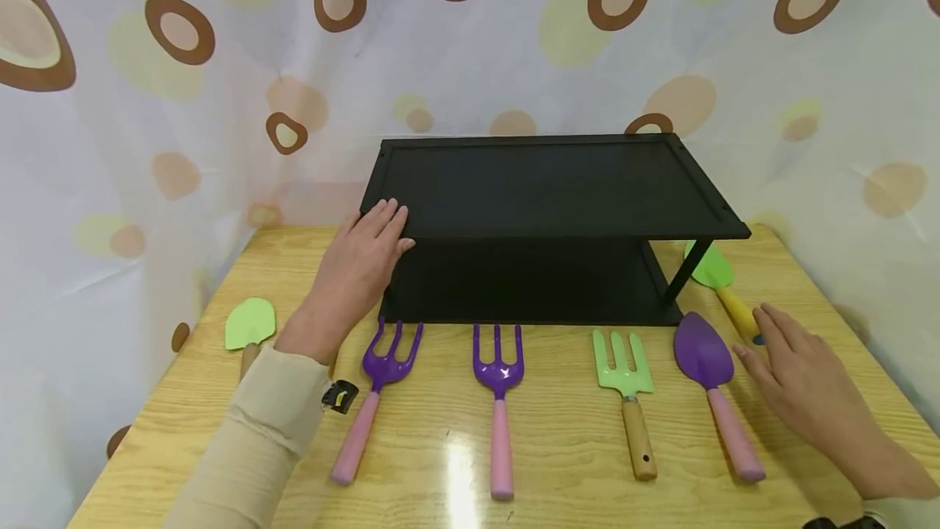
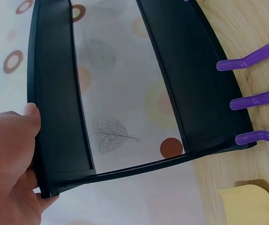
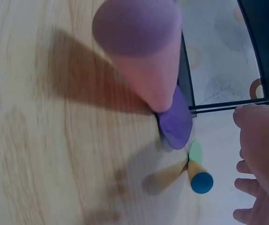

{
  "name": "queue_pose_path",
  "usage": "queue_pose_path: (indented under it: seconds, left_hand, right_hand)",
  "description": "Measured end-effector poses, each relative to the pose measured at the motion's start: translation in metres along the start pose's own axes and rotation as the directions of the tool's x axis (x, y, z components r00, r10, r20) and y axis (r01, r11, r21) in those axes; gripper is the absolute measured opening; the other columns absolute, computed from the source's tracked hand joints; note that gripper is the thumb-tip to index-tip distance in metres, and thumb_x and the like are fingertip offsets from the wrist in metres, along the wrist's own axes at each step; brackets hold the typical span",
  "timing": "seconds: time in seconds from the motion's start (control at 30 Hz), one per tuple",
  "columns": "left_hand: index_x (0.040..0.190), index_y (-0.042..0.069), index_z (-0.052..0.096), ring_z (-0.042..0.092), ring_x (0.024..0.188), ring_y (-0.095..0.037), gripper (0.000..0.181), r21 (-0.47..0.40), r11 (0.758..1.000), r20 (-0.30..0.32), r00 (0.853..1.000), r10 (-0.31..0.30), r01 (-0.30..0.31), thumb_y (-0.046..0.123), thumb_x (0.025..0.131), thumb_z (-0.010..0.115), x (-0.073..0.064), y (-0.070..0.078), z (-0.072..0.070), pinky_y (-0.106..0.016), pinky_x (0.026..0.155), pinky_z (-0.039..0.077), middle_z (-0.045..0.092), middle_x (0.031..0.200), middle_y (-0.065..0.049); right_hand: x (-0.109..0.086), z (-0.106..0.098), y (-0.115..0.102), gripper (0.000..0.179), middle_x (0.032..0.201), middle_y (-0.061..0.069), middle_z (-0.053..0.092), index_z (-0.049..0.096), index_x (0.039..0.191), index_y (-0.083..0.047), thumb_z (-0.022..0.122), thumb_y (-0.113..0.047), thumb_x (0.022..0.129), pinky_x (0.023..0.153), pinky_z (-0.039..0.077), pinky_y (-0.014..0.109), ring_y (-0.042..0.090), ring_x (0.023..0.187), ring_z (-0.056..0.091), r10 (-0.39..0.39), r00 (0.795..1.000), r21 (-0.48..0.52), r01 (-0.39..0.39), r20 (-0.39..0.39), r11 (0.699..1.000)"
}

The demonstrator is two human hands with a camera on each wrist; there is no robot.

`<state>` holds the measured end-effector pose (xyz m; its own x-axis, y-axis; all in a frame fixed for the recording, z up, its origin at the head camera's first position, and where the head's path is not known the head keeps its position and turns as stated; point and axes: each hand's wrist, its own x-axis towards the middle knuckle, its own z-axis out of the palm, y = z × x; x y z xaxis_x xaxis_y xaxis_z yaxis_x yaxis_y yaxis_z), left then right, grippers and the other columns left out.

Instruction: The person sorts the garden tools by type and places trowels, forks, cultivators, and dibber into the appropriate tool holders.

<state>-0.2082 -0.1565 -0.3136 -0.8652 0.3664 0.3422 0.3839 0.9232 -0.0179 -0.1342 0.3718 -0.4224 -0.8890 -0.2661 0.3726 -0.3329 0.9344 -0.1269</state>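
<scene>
One left hand (image 1: 358, 264) on shelf (image 1: 547, 186)

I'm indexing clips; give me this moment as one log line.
left hand: touching black rack, front left corner | right hand: beside yellow-handled trowel | green fork: on table

White, brown-ringed fabric (image 1: 470, 64) hangs behind a wooden table (image 1: 565, 431) with a bright glare (image 1: 461, 476)

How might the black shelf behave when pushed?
The black shelf should probably slide rather than tip, its broad lower board lying low on the table. Slender supports might let it wobble, and its thin top suggests light weight.
</scene>
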Motion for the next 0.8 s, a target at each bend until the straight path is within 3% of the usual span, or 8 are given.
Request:
queue_pose_path:
  seconds: [0.2,0.47,0.6,0.8]
  left_hand:
    - [0.147,0.002,0.045,0.039,0.145,-0.03,0.05,0.004,1.0,-0.036,0.999,-0.009,0.009,0.029,0.106,0.045,0.0,-0.001,0.001,-0.051,0.121,0.029,0.046,0.152,-0.017]
    - [0.147,0.002,0.046,0.041,0.144,-0.029,0.049,0.013,1.0,-0.068,0.998,-0.014,0.015,0.029,0.106,0.044,0.001,-0.001,0.004,-0.051,0.121,0.03,0.047,0.151,-0.017]
    - [0.148,0.003,0.045,0.039,0.146,-0.028,0.05,0.02,0.999,-0.05,0.998,-0.029,0.03,0.03,0.107,0.042,0.003,0.001,0.005,-0.05,0.122,0.028,0.045,0.153,-0.016]
    - [0.149,0.005,0.043,0.038,0.147,-0.026,0.05,0.035,0.998,-0.034,0.998,-0.046,0.047,0.032,0.107,0.041,0.003,0.003,0.007,-0.049,0.123,0.027,0.044,0.155,-0.014]
  right_hand:
    - [0.008,0.01,0.011,0.049,0.131,0.041,0.049,0.047,0.132,0.021,0.063,-0.007,0.095,0.085,0.044,0.069,0.059,0.107,0.052,-0.077,0.993,-0.029,0.075,-0.088,0.997]
    - [0.019,0.019,0.021,0.039,0.125,0.039,0.053,0.052,0.126,0.02,0.06,0.003,0.092,0.083,0.048,0.066,0.058,0.104,0.055,-0.133,0.981,-0.023,0.131,-0.14,0.991]
    - [0.026,0.024,0.027,0.038,0.125,0.04,0.053,0.052,0.125,0.02,0.06,0.005,0.091,0.083,0.048,0.067,0.058,0.105,0.054,-0.107,0.99,0.012,0.109,-0.092,0.994]
    - [0.038,0.031,0.035,0.043,0.13,0.041,0.047,0.048,0.129,0.022,0.059,0.0,0.094,0.087,0.045,0.07,0.061,0.111,0.05,-0.008,0.996,0.082,0.001,0.084,0.997]
